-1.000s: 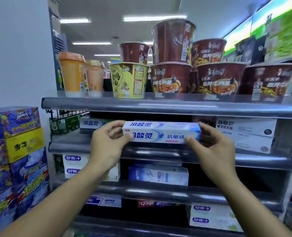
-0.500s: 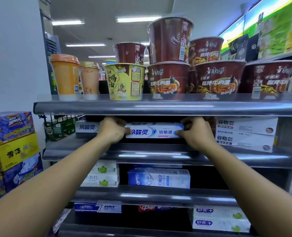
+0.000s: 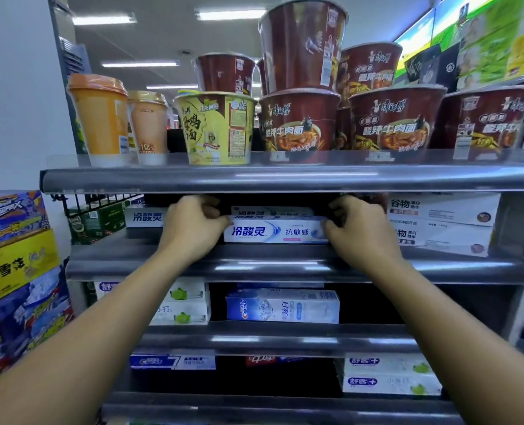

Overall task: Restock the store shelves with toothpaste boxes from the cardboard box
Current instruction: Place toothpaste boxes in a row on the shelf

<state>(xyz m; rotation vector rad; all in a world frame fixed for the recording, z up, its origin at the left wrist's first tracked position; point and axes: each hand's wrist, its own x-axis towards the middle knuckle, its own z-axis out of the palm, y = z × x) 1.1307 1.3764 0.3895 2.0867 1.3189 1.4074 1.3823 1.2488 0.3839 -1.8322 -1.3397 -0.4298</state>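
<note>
A white and blue toothpaste box (image 3: 275,231) lies lengthwise on the second grey shelf (image 3: 297,266), under the top shelf. My left hand (image 3: 190,228) grips its left end and my right hand (image 3: 360,230) grips its right end, fingers curled round the box. A second box of the same brand (image 3: 270,210) sits just behind it, and another (image 3: 145,216) lies to the left. The cardboard box is out of view.
Noodle cups (image 3: 297,121) and drink cups (image 3: 101,118) crowd the top shelf. White cereal-toothpaste boxes (image 3: 444,225) are stacked right of my hands. Lower shelves hold more toothpaste boxes (image 3: 282,306). Colourful cartons (image 3: 15,265) are stacked at the left.
Both hands carried the toothpaste box from in front of the shelf into the second shelf and set it down on it. The camera moved closer.
</note>
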